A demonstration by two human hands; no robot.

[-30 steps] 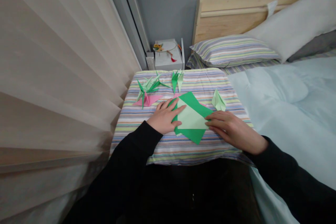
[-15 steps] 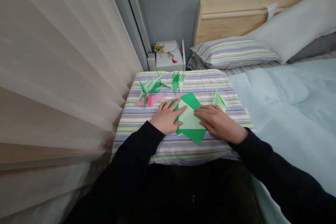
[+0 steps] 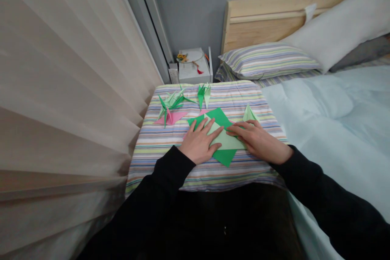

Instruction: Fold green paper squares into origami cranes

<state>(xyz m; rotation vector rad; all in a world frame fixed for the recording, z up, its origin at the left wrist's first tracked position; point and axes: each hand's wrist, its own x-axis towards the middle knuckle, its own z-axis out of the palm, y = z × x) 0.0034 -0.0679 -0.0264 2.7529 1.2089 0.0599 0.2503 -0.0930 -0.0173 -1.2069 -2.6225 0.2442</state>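
A light green sheet of paper, folded to a triangle, lies on darker green paper, whose corners stick out around it. Pink paper peeks out at the back. My left hand lies over the left part of the light green sheet, fingers spread, holding nothing. On its right part rest the outstretched fingertips of my right hand; the thumb is partly hidden. Just behind that hand stands a light green folded paper piece.
Folded green and pink paper cranes sit at the back left of the striped cloth. Two slim green folded pieces lie at the back middle. A curtain borders the left, a bed the right.
My left hand has slid slightly right and towards me, further over the light green sheet. More dark green paper shows behind its fingers. My right hand has shifted a little rightward, still on the paper.
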